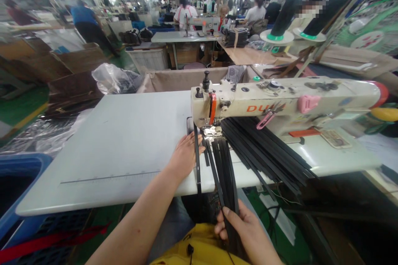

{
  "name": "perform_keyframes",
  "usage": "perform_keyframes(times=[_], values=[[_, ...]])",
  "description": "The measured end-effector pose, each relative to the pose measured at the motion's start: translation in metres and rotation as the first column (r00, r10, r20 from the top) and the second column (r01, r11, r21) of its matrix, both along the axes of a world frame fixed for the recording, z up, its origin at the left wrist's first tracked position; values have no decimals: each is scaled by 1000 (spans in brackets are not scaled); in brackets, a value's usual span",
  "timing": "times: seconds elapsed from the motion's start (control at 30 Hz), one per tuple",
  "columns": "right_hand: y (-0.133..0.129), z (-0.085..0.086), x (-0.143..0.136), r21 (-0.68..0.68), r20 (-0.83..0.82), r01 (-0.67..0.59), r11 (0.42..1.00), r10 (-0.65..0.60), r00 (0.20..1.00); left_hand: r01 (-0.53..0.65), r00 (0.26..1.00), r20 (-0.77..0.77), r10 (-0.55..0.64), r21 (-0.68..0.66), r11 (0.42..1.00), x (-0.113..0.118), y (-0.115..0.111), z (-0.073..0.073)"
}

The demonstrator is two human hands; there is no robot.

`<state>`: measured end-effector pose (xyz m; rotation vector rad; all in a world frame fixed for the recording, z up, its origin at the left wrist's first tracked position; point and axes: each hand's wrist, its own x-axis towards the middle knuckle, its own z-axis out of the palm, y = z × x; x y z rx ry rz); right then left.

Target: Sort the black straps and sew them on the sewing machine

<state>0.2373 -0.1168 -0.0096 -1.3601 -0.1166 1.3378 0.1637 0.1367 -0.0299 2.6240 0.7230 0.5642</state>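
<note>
My left hand (185, 154) lies on the sewing machine's pale table with fingers stretched toward the presser foot (212, 131). A narrow black strap (197, 165) runs across its fingertips and hangs over the table's front edge. Below that edge, my right hand (241, 225) is closed around a bundle of black straps (224, 165), thumb on top. The bundle's far end reaches up to the presser foot of the white sewing machine (236, 105). Under the machine's arm, a larger pile of black straps (264, 149) fans out to the right.
Pink-handled snips (265, 120) hang on the machine's front. Thread cones (284, 14) stand behind it at the right. A blue crate (23, 165) is at the left of the table (124, 132), and a cardboard box (174, 80) behind it. Other people work farther back.
</note>
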Motion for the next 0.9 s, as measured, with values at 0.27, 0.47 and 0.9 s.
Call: perform_keyframes(times=[0.27, 0.47, 0.9], values=[[4, -1, -2, -1, -23, 3, 1000, -3, 1000, 23, 999, 23, -24, 31, 999, 1, 1, 1], [8, 0, -1, -3, 24, 11, 1000, -11, 1000, 31, 997, 74, -34, 48, 998, 0, 2, -7], [10, -2, -2, -6, 49, 7, 1000, -7, 999, 35, 999, 36, -38, 68, 997, 1, -1, 1]])
